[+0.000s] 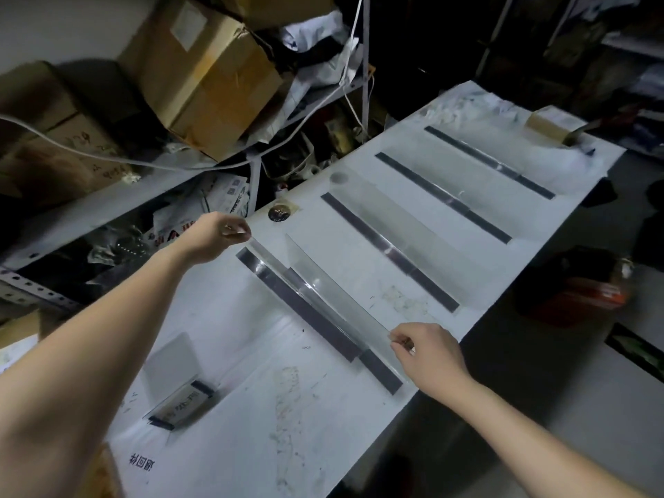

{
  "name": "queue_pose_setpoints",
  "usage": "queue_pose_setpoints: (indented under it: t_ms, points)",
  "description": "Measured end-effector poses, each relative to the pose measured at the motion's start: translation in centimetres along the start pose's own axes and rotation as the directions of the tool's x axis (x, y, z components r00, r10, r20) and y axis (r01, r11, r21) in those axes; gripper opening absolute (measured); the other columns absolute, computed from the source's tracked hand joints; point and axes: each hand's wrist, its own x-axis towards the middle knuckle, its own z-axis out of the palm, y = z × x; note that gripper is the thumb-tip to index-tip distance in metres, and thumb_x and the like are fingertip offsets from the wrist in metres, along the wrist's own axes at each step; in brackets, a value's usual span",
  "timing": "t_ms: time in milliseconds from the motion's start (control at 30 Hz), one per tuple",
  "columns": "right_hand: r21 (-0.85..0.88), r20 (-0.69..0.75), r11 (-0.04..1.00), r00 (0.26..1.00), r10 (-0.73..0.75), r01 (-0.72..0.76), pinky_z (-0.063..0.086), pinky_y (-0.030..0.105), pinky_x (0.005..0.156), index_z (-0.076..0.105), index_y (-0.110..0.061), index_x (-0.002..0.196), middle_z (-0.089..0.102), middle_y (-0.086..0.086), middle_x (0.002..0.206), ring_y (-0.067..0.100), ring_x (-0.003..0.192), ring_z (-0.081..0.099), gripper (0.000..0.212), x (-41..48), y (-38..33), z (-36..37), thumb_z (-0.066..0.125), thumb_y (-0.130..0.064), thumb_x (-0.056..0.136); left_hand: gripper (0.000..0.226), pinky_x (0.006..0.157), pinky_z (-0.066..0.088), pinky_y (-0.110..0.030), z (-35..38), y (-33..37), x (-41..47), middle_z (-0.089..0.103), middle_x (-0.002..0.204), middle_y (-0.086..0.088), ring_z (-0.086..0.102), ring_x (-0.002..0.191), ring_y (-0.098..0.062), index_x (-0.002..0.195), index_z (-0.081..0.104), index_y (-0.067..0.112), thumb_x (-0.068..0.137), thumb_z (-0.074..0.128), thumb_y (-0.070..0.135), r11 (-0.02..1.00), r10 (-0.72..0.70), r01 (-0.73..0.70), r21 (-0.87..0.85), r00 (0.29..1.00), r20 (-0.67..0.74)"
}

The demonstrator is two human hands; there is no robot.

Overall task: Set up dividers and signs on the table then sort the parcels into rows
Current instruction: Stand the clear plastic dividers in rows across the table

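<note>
A long clear acrylic divider (319,285) with a dark base strip crosses the white table (251,407) in front of me. My left hand (215,235) pinches its far top corner. My right hand (427,354) pinches its near top corner by the table's front edge. Three more clear dividers stand in parallel farther right, the nearest of them (391,253), another (445,199) and the farthest (492,163). A small clear sign holder (179,407) with printed characters lies on the table at the near left.
Cardboard boxes (204,73) and white bags crowd the shelf behind the table's far edge. A brown box (549,124) sits at the table's far right end. A dark bag with orange (582,289) lies on the floor to the right. A round grommet hole (279,212) is in the tabletop near my left hand.
</note>
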Motion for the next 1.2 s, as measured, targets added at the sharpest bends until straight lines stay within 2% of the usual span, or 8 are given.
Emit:
queue_pose_setpoints:
  t_ms: [133,300,467,533,600,800,967,1200]
  points:
    - [0.006,-0.009,1.0,1.0,-0.011,0.011,0.057,0.027,0.08,0.074,-0.024,0.106,0.074,-0.012,0.1,0.01,0.091,0.068,0.013,0.8,2.1,-1.7,0.063,-0.027,0.099,0.013,0.098,0.056,-0.043,-0.2,1.9,1.8,0.075,0.105,-0.001,0.071,0.103,-0.02,0.094,0.07,0.026,0.096,0.069,0.013,1.0,-0.007,0.007,-0.009,1.0,0.008]
    - [0.001,-0.03,1.0,1.0,-0.008,0.008,0.058,0.029,0.075,0.074,-0.023,0.098,0.073,-0.012,0.092,0.009,0.084,0.068,0.011,1.4,3.5,-2.8,0.064,-0.026,0.098,0.005,0.095,0.057,-0.047,-0.5,3.5,4.1,0.075,0.103,-0.004,0.072,0.1,-0.022,0.097,0.073,0.019,0.095,0.071,0.015,1.0,0.013,-0.013,0.022,1.0,-0.003]
    - [-0.009,-0.022,1.0,1.0,0.021,-0.021,0.057,0.028,0.072,0.074,-0.024,0.097,0.073,-0.012,0.089,0.009,0.081,0.067,0.012,1.8,3.3,-3.0,0.062,-0.027,0.099,0.007,0.091,0.053,-0.035,-0.6,3.6,6.0,0.075,0.103,-0.005,0.071,0.099,-0.022,0.101,0.074,0.011,0.096,0.069,0.01,1.0,0.001,-0.001,0.003,1.0,-0.011]
    - [-0.014,-0.02,0.999,0.999,0.032,-0.032,0.053,0.022,0.07,0.074,-0.026,0.101,0.073,-0.013,0.093,0.007,0.083,0.067,0.011,1.8,3.0,-2.9,0.063,-0.028,0.099,0.007,0.088,0.05,-0.032,-0.6,3.1,6.7,0.074,0.102,-0.006,0.07,0.097,-0.022,0.101,0.074,0.01,0.096,0.069,0.009,1.0,0.004,-0.004,-0.001,1.0,-0.017]
    - [-0.02,-0.018,0.999,0.999,0.046,-0.047,0.052,0.021,0.07,0.073,-0.027,0.102,0.073,-0.014,0.095,0.006,0.084,0.067,0.011,1.8,2.7,-2.7,0.063,-0.029,0.1,0.006,0.089,0.053,-0.037,-0.6,2.2,7.5,0.074,0.101,-0.007,0.07,0.097,-0.024,0.1,0.074,0.01,0.096,0.069,0.009,1.0,0.014,-0.014,-0.011,1.0,-0.007]
    - [-0.041,-0.023,0.992,0.993,0.118,-0.119,0.058,0.034,0.075,0.072,-0.027,0.095,0.071,-0.014,0.088,0.009,0.082,0.067,0.01,2.0,2.2,-1.7,0.062,-0.027,0.098,0.007,0.092,0.057,-0.043,-0.1,-0.5,10.6,0.072,0.095,-0.003,0.07,0.093,-0.023,0.092,0.07,0.019,0.094,0.072,0.013,0.996,0.087,-0.087,0.0,0.996,0.034]
    - [-0.007,-0.011,0.989,0.989,0.147,-0.147,0.058,0.029,0.075,0.073,-0.029,0.096,0.07,-0.02,0.086,0.005,0.081,0.067,0.008,1.7,1.5,0.0,0.065,-0.028,0.096,0.003,0.087,0.055,-0.038,1.5,-3.4,12.2,0.072,0.094,0.0,0.07,0.092,-0.021,0.094,0.071,0.018,0.096,0.07,0.018,0.995,0.09,-0.087,-0.043,0.992,0.089]
    - [0.02,-0.01,0.99,0.99,0.143,-0.143,0.058,0.034,0.075,0.072,-0.027,0.092,0.07,-0.019,0.084,0.007,0.081,0.067,0.007,1.5,0.2,2.1,0.066,-0.028,0.096,0.008,0.083,0.05,-0.036,2.4,-6.2,12.0,0.07,0.092,0.001,0.066,0.09,-0.019,0.09,0.069,0.023,0.096,0.069,0.017,0.994,0.078,-0.069,-0.081,0.991,0.108]
